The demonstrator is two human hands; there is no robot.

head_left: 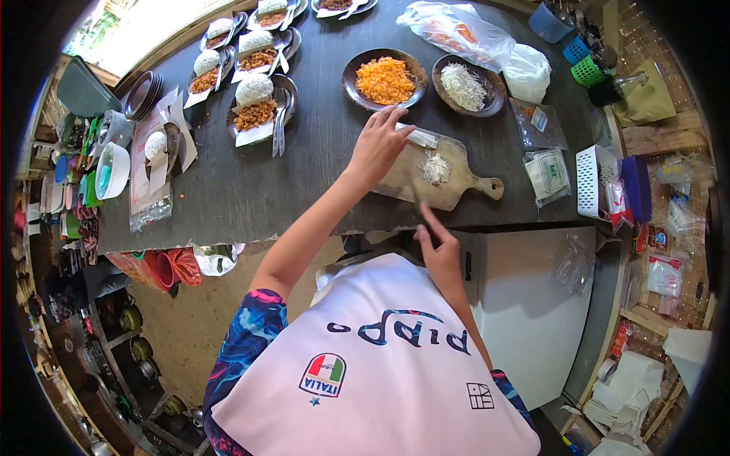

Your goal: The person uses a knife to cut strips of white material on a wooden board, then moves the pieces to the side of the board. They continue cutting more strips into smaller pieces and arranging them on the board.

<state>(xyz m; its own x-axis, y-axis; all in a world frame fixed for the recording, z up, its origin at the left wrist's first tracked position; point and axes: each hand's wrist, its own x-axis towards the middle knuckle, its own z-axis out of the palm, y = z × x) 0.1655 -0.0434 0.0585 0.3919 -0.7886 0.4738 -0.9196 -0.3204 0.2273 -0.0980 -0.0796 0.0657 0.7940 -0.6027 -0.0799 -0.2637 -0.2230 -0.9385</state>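
Head view: left hand lay on pale wooden cutting board, grip closed around white knife.
Shreds: small white pile mid-board, just right of left hand.
Right hand: at dark table edge, fingers loose, holding nothing.
Board axis: handle pointing right.

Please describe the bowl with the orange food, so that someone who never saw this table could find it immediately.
On the dark table, look just beyond the wooden cutting board where the person's left hand rests. Two dark round bowls sit side by side there. The wanted one is the left bowl, heaped with orange shreds; its neighbour bowl on the right holds white shreds.
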